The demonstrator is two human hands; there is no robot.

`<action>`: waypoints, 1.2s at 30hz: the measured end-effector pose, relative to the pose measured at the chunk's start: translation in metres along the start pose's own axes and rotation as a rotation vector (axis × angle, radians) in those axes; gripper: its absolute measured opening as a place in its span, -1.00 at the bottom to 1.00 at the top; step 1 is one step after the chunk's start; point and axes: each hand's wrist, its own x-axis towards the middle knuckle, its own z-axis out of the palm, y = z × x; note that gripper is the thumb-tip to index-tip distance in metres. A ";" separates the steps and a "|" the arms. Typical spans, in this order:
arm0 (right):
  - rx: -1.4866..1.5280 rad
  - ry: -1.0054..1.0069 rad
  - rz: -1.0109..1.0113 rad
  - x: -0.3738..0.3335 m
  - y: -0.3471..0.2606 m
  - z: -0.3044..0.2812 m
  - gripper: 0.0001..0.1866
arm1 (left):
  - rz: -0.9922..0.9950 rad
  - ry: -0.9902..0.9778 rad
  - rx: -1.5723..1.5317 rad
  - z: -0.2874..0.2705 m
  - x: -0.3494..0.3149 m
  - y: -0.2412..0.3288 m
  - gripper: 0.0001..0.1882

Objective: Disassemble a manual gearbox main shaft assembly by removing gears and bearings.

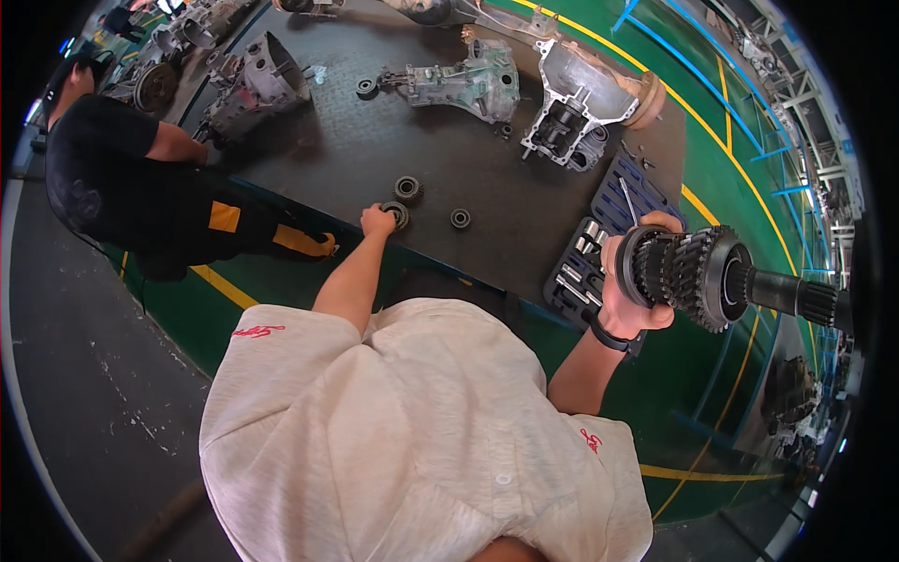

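Note:
My right hand [620, 298], with a dark band at its wrist, is closed round one end of a gear shaft [707, 278]. The shaft carries several steel gears and sticks out to the right, raised off the table. At the table's near edge my left hand [377, 222] has its fingers closed on the rim of a small steel gear [401, 216], which lies on the tabletop. Just beyond it sits another gear [407, 189]. A smaller bearing-like ring [460, 218] lies apart to the right.
A dark worktable [356, 140] bears an opened gearbox housing [573, 103], a greenish gearbox [468, 82] and a grey casing [257, 84]. An open socket tool case [599, 245] is beside my right hand. A person in black [117, 173] works at the left.

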 end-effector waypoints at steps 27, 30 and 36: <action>-0.044 0.099 -0.069 0.001 -0.011 -0.015 0.06 | -0.134 -0.188 0.129 -0.032 0.014 0.028 -0.47; -0.042 0.090 -0.041 0.000 -0.008 -0.016 0.07 | -0.055 -0.270 0.100 -0.042 0.004 0.034 -0.47; -0.024 0.081 -0.008 -0.003 -0.008 -0.014 0.07 | -0.063 -0.312 -0.128 -0.035 0.011 0.020 -0.46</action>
